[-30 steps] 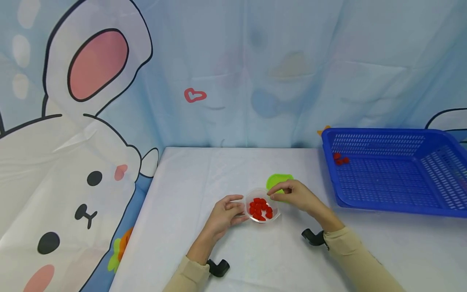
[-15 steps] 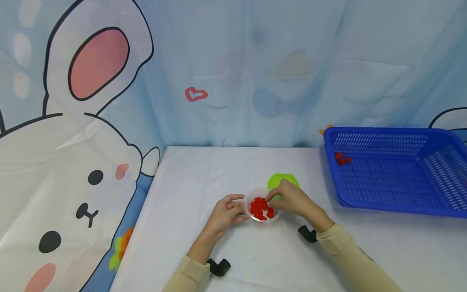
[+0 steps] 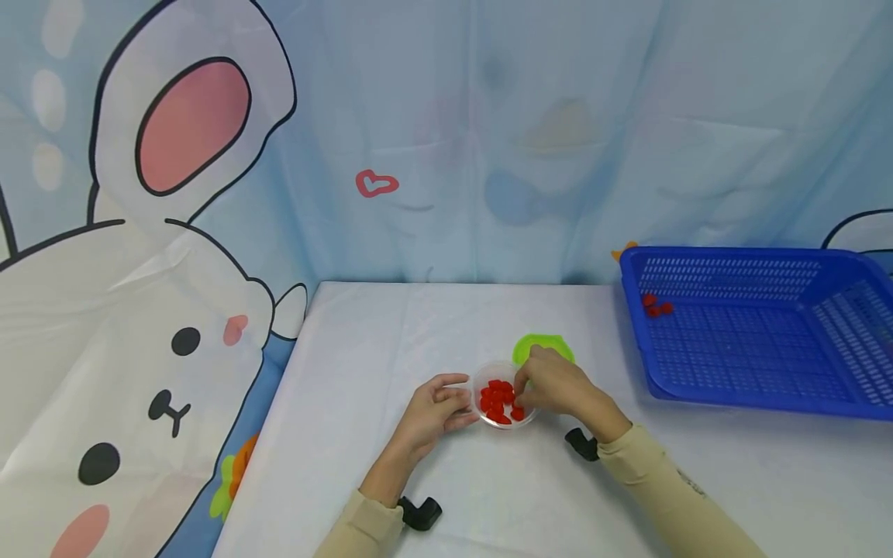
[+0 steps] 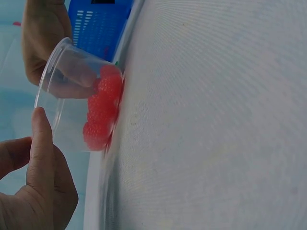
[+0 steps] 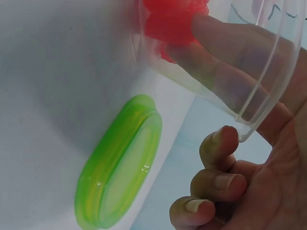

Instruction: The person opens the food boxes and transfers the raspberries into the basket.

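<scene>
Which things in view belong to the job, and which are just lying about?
Job: left hand, right hand, clear cup, red berries inside it; probably blue basket, holding similar pieces.

Incidental, apparently: green lid, untouched, possibly the cup's; rabbit-print curtain.

The bare left hand (image 3: 431, 415) touches the left side of the clear, round plastic cup (image 3: 497, 370), fingers outstretched; the bare right hand (image 3: 558, 384) has thumb and forefinger inside, other fingers curled outside.

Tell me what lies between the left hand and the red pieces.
Only the side wall of the clear cup: the left wrist view shows the left hand outside it and the red pieces inside.
</scene>
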The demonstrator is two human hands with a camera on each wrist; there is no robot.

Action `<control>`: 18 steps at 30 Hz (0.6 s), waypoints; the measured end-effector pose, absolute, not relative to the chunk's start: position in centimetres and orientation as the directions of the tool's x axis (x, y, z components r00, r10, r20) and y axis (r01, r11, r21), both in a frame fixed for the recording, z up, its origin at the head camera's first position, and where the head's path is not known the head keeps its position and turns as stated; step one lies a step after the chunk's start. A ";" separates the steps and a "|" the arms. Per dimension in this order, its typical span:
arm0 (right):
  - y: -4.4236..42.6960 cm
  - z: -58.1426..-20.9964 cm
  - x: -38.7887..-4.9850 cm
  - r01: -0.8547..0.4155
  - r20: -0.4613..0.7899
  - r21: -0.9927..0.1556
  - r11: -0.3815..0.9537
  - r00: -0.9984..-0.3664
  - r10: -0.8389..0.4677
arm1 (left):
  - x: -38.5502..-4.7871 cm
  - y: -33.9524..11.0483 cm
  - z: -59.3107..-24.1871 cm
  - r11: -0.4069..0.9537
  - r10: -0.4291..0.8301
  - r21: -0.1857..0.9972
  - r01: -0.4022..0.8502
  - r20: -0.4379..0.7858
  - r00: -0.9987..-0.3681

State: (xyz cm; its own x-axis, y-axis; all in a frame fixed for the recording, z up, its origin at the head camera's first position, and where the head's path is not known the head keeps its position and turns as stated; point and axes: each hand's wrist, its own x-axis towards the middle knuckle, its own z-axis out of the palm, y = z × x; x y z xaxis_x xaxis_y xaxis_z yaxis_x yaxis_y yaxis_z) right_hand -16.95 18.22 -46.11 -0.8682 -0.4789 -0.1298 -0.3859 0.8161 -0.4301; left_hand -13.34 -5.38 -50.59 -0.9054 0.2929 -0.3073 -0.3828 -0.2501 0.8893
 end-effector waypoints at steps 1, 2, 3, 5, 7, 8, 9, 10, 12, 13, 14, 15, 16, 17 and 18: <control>18.3 -46.2 -17.0 -0.391 -0.124 -0.441 0.808 -0.865 -0.486 | -13.3 -5.4 -50.6 -0.251 0.293 0.889 -0.383 -0.307 -0.905; 18.4 -46.3 -17.0 -0.394 -0.119 -0.452 0.801 -0.863 -0.492 | -13.3 -5.3 -50.6 -0.250 0.293 0.889 -0.383 -0.308 -0.905; 18.4 -46.4 -17.0 -0.399 -0.112 -0.463 0.791 -0.859 -0.499 | -13.3 -5.3 -50.6 -0.249 0.292 0.889 -0.384 -0.309 -0.905; 18.6 -46.6 -17.1 -0.408 -0.100 -0.480 0.777 -0.854 -0.511 | -13.3 -5.3 -50.5 -0.247 0.291 0.890 -0.384 -0.310 -0.905; 18.8 -46.8 -17.2 -0.417 -0.088 -0.494 0.763 -0.849 -0.521 | -13.3 -5.3 -50.5 -0.248 0.290 0.890 -0.384 -0.310 -0.906; 18.8 -46.9 -17.3 -0.423 -0.081 -0.499 0.756 -0.846 -0.527 | -13.2 -5.3 -50.5 -0.249 0.289 0.889 -0.384 -0.310 -0.906; 18.9 -47.0 -17.3 -0.432 -0.071 -0.504 0.748 -0.842 -0.534 | -13.2 -5.3 -50.5 -0.250 0.288 0.889 -0.384 -0.310 -0.906; 18.9 -47.0 -17.4 -0.438 -0.063 -0.508 0.742 -0.840 -0.539 | -13.3 -5.3 -50.5 -0.251 0.288 0.889 -0.384 -0.310 -0.906; 19.1 -47.2 -17.4 -0.455 -0.039 -0.519 0.724 -0.833 -0.552 | -13.3 -5.2 -50.5 -0.253 0.287 0.888 -0.383 -0.309 -0.907; 19.1 -47.2 -17.4 -0.464 -0.025 -0.527 0.712 -0.829 -0.559 | -13.3 -5.2 -50.5 -0.254 0.287 0.888 -0.383 -0.309 -0.907; 19.2 -47.3 -17.5 -0.471 -0.012 -0.539 0.698 -0.825 -0.566 | -13.3 -5.2 -50.5 -0.255 0.287 0.888 -0.382 -0.308 -0.907; 19.3 -47.4 -17.5 -0.472 -0.005 -0.552 0.688 -0.823 -0.568 | -13.3 -5.2 -50.6 -0.254 0.288 0.889 -0.380 -0.306 -0.908; 19.3 -47.5 -17.5 -0.469 0.002 -0.568 0.676 -0.823 -0.568 | -13.3 -5.2 -50.6 -0.254 0.288 0.890 -0.379 -0.305 -0.908; 19.4 -47.6 -17.5 -0.460 0.004 -0.587 0.667 -0.825 -0.565 | -13.3 -5.2 -50.6 -0.254 0.288 0.890 -0.378 -0.304 -0.908; 19.5 -47.6 -17.5 -0.452 0.008 -0.606 0.655 -0.827 -0.562 | -13.3 -5.2 -50.6 -0.255 0.289 0.890 -0.379 -0.303 -0.908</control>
